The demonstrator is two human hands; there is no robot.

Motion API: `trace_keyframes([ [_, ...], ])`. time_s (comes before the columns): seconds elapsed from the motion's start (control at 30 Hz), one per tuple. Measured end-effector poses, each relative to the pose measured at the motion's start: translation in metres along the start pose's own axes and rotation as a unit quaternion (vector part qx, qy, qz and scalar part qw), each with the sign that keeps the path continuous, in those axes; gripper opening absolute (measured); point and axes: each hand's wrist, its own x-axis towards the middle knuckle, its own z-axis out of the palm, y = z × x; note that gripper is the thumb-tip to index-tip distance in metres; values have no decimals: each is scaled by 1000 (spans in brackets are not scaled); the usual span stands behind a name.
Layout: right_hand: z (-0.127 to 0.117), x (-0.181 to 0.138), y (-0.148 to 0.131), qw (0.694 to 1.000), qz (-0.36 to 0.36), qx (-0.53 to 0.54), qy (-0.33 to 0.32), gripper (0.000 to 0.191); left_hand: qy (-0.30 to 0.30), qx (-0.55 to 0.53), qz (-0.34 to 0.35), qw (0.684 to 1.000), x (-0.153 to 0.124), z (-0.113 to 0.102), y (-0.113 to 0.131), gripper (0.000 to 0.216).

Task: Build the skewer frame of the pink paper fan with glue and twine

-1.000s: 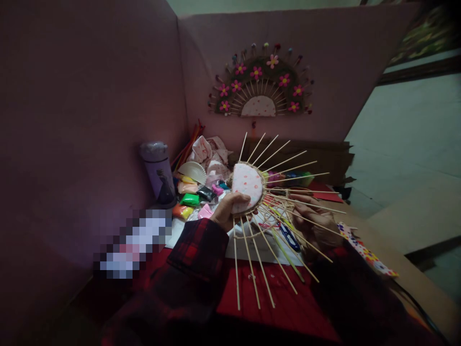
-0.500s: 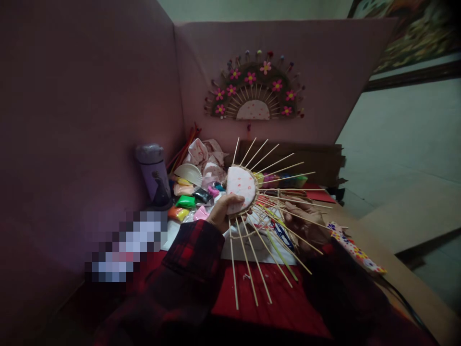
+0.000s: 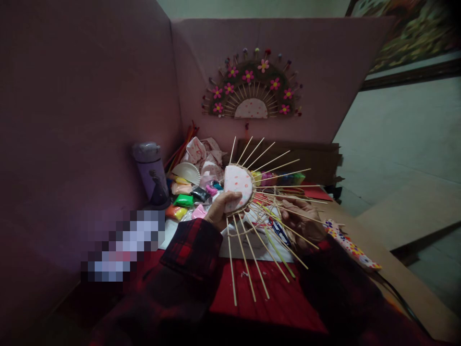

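My left hand (image 3: 220, 210) grips a half-round base (image 3: 236, 185) covered in white cloth with pink-red spots, thumb on its face. Braided cord edges the curve, and thin wooden sticks (image 3: 260, 257) fan out from it to the right, upward and downward. Thin twine (image 3: 275, 194) runs across several lower and right-hand sticks. My right hand (image 3: 302, 218) is behind the right-hand sticks, its fingers pinched together by the twine, which they seem to hold. The sticks partly cover those fingers.
A finished flower fan (image 3: 251, 89) hangs on the pink panel. At left stand a lilac tumbler (image 3: 149, 168) and several clay packets (image 3: 184, 200). A blue cutter (image 3: 281, 233) lies under the sticks. At right is a flower-patterned glue gun or similar corded item (image 3: 351, 245).
The whole view has shifted slightly, so everything sits a little further left. My left hand keeps its hold on the base; the right fingers have shifted slightly at the sticks.
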Motion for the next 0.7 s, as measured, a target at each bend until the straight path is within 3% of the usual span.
trace_keyframes([
  [0.4, 3, -1, 0, 1000, 15, 24, 3, 24, -12, -14, -7, 1000, 2, -3, -1, 25],
  [0.7, 1, 0, 2, 1000, 8, 22, -10, 24, -12, -17, -1, 1000, 3, -4, -2, 22],
])
